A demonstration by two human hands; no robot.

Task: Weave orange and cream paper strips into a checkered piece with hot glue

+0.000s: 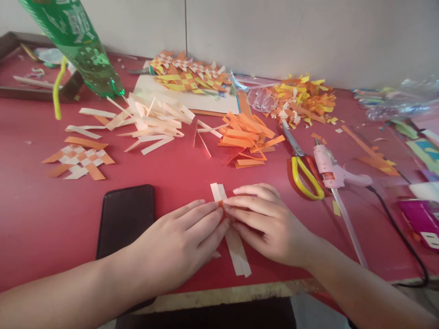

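My left hand (pixel 192 233) and my right hand (pixel 264 217) meet over a pair of white paper strips (pixel 236 253) near the table's front edge. Between my fingertips shows a bit of an orange paper strip (pixel 221 209), crossing the white ones. The fingers of both hands are bent and pressed together on the paper; most of the orange strip is hidden under them. A black phone (pixel 126 217) lies beside my left hand. Farther left is a woven orange and white paper fish (pixel 80 160).
Piles of white strips (pixel 154 119), orange strips (pixel 248 135) and paper scraps (pixel 305 98) lie behind. Woven pieces (pixel 192 73) rest at the back. Scissors (pixel 303 169) and a pink glue gun (pixel 332 167), with a cable, are on the right. A green bottle (pixel 75 45) stands at left.
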